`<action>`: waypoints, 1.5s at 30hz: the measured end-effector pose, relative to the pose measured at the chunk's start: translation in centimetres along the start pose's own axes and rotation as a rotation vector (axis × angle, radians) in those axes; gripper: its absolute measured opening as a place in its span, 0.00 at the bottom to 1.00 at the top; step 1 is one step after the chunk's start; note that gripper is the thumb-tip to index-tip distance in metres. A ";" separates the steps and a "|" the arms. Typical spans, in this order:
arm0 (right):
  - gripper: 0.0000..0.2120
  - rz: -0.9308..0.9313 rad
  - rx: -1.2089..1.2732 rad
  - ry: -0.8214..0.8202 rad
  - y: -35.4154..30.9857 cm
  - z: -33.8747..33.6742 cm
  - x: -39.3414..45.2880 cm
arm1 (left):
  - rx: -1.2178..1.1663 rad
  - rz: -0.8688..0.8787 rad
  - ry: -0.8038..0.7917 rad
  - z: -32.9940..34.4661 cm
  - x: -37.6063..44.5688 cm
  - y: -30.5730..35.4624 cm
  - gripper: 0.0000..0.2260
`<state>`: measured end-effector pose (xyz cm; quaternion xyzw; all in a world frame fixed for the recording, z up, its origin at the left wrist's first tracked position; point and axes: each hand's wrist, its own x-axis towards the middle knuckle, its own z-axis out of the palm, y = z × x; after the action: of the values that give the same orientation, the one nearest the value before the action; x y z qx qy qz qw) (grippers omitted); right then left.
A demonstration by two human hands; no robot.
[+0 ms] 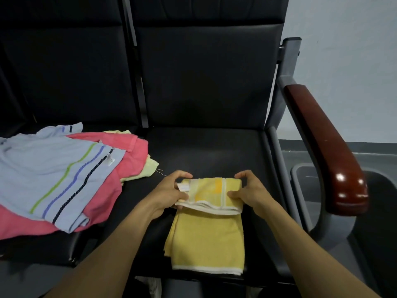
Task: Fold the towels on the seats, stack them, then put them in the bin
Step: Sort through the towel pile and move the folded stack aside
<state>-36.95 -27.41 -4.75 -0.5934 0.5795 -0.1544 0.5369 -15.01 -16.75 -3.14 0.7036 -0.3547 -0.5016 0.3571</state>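
While yellow towel (pixel 209 235) lies between them | left hand (pixel 169 193), right hand (pixel 247 191) pinch its folded end

Both my hands are on the yellow towel (pixel 208 237) near the right seat's (pixel 214 147) front edge: left hand (pixel 171 193) and right hand (pixel 247 191) pinch its folded-over far end. Blue striped towel (pixel 53 175) sits on the pink towel (pixel 126 166), left seat. Grey bin (pixel 305 190) is past the armrest (pixel 328 147).
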 end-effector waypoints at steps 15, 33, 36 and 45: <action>0.27 -0.039 -0.193 -0.141 -0.4 0.7 -0.6 | 0.206 0.072 0.079 0.6 1.9 -2.1 0.19; 0.31 -0.117 -0.320 -0.029 0.4 -0.2 -0.5 | 0.130 0.058 0.031 2.1 1.8 -2.2 0.17; 0.35 -0.115 -0.320 -0.061 0.4 -0.1 -0.5 | 0.136 0.048 0.051 2.3 2.2 -2.6 0.20; 0.36 -0.111 -0.374 -0.105 0.5 -0.7 -0.7 | 0.080 -0.024 -0.190 3.1 1.3 -2.0 0.42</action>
<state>-37.98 -27.03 -4.59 -0.7211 0.5355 -0.0423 0.4376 -17.41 -17.33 -6.19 0.6708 -0.3983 -0.5556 0.2876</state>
